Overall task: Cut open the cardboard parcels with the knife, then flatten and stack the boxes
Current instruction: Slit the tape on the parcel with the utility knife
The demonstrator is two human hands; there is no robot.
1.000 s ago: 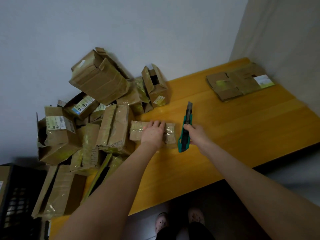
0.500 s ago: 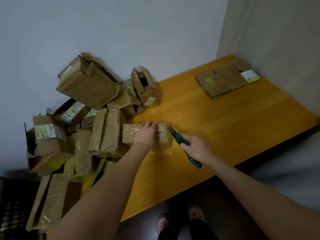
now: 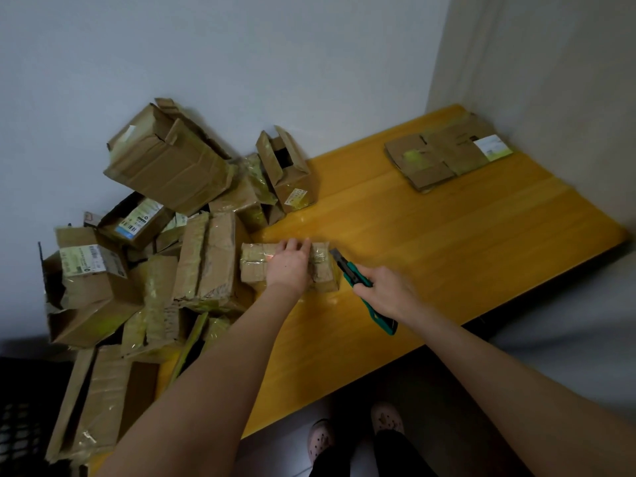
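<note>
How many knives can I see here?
1: a green-handled utility knife gripped in the right hand, blade tip at the right end of the small taped cardboard parcel under the left hand. More could be hidden in the box pile.

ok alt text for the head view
Left hand rests on a taped parcel on a yellow table while right hand holds a green knife at its end. A pile of boxes lies left, flattened boxes far right.
</note>
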